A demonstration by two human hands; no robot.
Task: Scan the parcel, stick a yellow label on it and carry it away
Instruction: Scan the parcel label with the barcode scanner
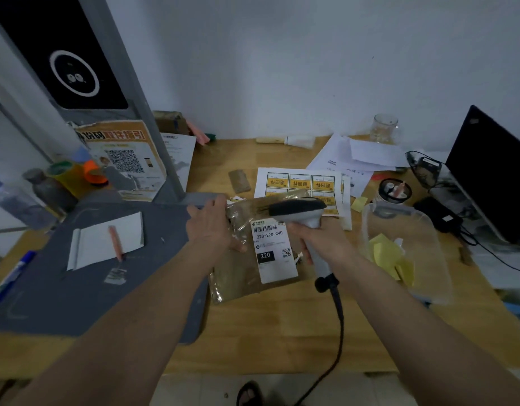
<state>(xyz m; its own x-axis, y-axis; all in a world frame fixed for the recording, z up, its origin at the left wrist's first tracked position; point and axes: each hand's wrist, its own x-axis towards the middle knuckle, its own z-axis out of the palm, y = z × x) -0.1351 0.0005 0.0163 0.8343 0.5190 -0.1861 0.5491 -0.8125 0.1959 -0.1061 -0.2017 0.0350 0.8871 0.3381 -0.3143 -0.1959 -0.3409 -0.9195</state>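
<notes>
A flat brown parcel (241, 276) in clear wrap lies on the wooden desk (267, 332), with a white shipping label (273, 250) facing up. My left hand (215, 227) grips the parcel's upper left edge. My right hand (320, 240) is closed around the handle of a grey corded barcode scanner (297, 210), whose head hovers just above the label's barcode. A sheet of yellow labels (299, 183) lies on the desk right behind the parcel, partly hidden by the scanner.
A dark grey mat (77, 288) with a white notepad and pen covers the desk's left side. A clear plastic tub (405, 247) holding yellow scraps sits at right, by a black monitor (493, 177). Papers, a glass mug and tape rolls clutter the back.
</notes>
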